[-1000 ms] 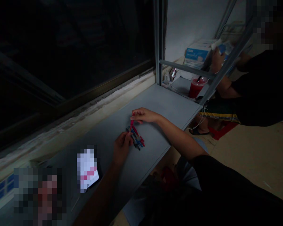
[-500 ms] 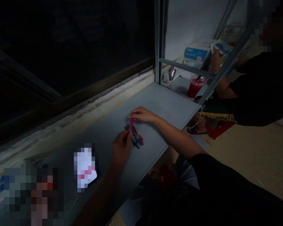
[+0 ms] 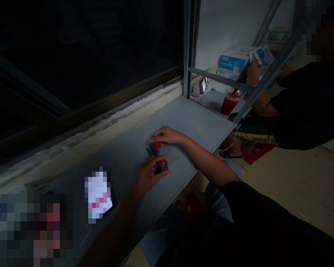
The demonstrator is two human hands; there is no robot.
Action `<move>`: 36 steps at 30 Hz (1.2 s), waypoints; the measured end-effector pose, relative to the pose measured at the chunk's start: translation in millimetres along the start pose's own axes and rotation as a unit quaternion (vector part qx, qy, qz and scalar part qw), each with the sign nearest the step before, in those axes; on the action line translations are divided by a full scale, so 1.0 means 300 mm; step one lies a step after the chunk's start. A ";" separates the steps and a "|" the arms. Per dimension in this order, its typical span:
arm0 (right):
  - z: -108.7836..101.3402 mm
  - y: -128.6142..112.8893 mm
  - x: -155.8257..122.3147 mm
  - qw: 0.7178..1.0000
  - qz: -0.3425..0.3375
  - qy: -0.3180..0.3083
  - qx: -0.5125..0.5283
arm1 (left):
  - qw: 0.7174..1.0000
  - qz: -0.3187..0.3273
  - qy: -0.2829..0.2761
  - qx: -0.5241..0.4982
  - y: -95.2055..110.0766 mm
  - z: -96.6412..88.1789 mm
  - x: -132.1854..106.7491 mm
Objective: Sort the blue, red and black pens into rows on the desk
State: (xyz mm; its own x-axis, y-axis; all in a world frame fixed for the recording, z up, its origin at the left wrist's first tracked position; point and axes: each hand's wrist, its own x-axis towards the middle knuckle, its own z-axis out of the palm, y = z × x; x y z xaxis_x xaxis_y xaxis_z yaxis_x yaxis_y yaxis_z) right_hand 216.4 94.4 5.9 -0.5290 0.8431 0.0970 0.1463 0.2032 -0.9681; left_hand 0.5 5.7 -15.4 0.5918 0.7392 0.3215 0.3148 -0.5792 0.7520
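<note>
Several slim pens (image 3: 154, 149), in pink-red, blue and dark colours, lie bunched on the grey tabletop (image 3: 122, 163). At their far end my right hand (image 3: 167, 135) is closed, thumb and fingers on a pink-red pen (image 3: 157, 145) that lies along the bunch. Closer to me, my left hand (image 3: 149, 173) has its thumb and fingers spread on either side of the pens' red near ends (image 3: 163, 164). Whether those fingertips touch the pens I cannot tell. Part of the bunch is hidden behind my left fingers.
A lit phone (image 3: 108, 207), partly blurred out, lies on the left. Beyond a metal frame (image 3: 221, 78) stand a cup of red drink (image 3: 230, 102), a blue-white box (image 3: 233, 63) and another phone (image 3: 203, 85). At right another person (image 3: 303, 107) holds a blue-white packet (image 3: 263, 56).
The pink-red pen held up between my two hands has come down onto the bunch. My left hand has let go of it, spread its fingers and shifted right, toward the near ends.
</note>
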 end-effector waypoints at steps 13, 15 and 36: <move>0.020 0.004 0.007 0.999 -0.014 -0.041 -0.029 | 0.994 0.072 -0.012 0.086 0.012 0.013 -0.012; 0.015 0.009 0.008 0.999 -0.006 -0.034 -0.024 | 0.992 0.084 -0.014 0.095 0.008 0.016 -0.011; -0.021 0.036 0.008 0.998 0.019 0.028 -0.058 | 0.971 0.111 0.083 0.197 0.007 0.028 -0.020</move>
State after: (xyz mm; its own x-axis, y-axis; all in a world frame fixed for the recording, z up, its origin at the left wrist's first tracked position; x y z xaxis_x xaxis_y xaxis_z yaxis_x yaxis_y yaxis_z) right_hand 222.0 101.6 -2.9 -0.4746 0.8770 0.0757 0.2632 0.2234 -0.9385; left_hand 3.8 -2.8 -20.6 0.5601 0.6076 0.5631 0.4723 -0.7927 0.3854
